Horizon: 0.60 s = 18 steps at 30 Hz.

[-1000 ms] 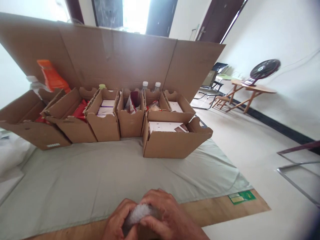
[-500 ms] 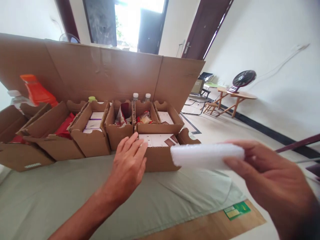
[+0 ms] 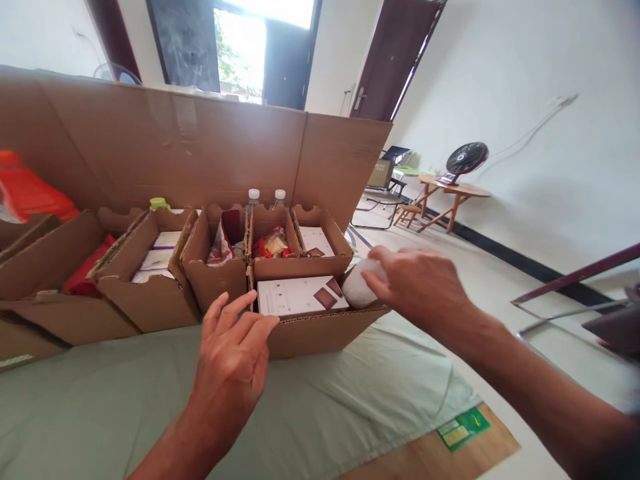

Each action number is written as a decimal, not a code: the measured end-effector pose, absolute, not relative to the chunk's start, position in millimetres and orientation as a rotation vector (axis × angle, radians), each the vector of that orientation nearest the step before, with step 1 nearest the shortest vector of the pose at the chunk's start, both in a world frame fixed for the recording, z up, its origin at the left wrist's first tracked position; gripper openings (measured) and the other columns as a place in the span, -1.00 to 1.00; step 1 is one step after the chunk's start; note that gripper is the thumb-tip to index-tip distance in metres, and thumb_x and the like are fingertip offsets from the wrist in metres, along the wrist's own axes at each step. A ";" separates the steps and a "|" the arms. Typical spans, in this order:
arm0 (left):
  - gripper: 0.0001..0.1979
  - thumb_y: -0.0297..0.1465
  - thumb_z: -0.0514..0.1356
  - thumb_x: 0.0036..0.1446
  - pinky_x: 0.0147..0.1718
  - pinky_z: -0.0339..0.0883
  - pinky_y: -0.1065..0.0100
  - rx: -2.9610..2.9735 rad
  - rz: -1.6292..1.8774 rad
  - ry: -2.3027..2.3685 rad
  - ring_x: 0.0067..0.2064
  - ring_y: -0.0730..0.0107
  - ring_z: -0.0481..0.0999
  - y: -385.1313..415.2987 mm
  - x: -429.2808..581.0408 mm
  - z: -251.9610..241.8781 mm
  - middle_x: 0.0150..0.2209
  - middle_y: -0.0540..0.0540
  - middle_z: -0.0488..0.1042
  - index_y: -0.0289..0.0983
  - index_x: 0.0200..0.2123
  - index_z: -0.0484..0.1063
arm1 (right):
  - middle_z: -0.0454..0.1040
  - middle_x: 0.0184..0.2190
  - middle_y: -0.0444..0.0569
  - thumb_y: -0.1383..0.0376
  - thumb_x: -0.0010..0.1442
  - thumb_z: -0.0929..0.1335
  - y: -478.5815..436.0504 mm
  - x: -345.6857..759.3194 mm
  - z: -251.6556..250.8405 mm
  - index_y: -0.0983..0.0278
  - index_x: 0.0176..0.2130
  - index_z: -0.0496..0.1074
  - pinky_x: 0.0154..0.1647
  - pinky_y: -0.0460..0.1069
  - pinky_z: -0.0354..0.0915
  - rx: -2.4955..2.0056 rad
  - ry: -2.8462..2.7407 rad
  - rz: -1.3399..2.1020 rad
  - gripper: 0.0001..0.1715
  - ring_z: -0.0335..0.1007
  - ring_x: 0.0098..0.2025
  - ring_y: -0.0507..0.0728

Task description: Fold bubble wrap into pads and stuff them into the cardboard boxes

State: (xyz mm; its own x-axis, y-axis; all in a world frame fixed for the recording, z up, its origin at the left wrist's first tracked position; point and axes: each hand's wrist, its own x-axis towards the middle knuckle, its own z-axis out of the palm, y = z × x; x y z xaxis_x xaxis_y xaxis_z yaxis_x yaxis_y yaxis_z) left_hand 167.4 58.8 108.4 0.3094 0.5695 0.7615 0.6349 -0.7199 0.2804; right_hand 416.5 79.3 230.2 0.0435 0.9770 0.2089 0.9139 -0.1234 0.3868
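In the front cardboard box (image 3: 320, 333), a flat white carton (image 3: 290, 297) with brown squares printed on it lies on the left. A white roll (image 3: 361, 287) stands tilted at the box's right end, partly covered by fingers; its exact kind I cannot make out. My right hand (image 3: 415, 277) is closed on the top of this roll, reaching in from the right. At the box's left front corner, my left hand (image 3: 235, 353) has its fingers apart, the tips at the cardboard edge, and holds nothing.
Behind stands a row of cardboard boxes (image 3: 150, 300) with packets and cartons, backed by a tall cardboard panel (image 3: 225, 153). An orange bottle (image 3: 30, 190) is far left. Green cloth (image 3: 150, 393) covers the table; a green packet (image 3: 463, 429) lies at its front right edge.
My right hand has carried the white roll left and into the right end of the front box. My left hand stays by the left corner. The view has shifted right.
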 end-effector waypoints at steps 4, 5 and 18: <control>-0.71 -0.69 0.09 0.24 0.24 0.12 -0.18 -2.482 -1.400 -1.123 0.17 0.08 0.44 59.0 165.8 106.5 -0.25 -0.08 0.61 -0.26 -0.09 0.44 | 0.62 -0.21 0.27 0.33 0.29 0.25 102.6 400.9 216.3 0.35 -0.03 0.53 -0.26 0.06 0.30 2.140 1.900 0.329 -0.65 0.58 -0.12 0.36; -0.71 -0.68 0.09 0.24 0.24 0.12 -0.18 -2.484 -1.402 -1.120 0.17 0.08 0.44 58.9 165.5 106.2 -0.26 -0.08 0.61 -0.26 -0.09 0.44 | 0.62 -0.18 0.29 0.34 0.28 0.26 108.7 401.1 212.0 0.36 -0.05 0.54 -0.25 0.06 0.31 2.140 1.893 0.272 -0.65 0.57 -0.09 0.37; -0.52 -0.58 0.11 0.28 0.21 0.29 0.01 -2.452 -1.540 -1.278 0.29 0.12 0.32 55.1 158.5 96.0 0.26 -0.29 0.31 -0.21 0.24 0.28 | 0.65 -0.15 0.07 0.14 0.33 0.24 62.5 444.2 204.0 0.22 -0.03 0.56 -0.29 0.10 0.33 2.473 2.231 0.475 -0.60 0.58 -0.22 0.30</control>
State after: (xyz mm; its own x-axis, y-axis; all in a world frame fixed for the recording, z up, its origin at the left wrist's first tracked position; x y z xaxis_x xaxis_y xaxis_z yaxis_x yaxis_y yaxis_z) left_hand 158.5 55.1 96.0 0.2006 0.6369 0.7444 0.6138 -0.6739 0.4112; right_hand 444.2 62.5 204.0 0.0922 0.9316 0.3516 0.9940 -0.1069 0.0225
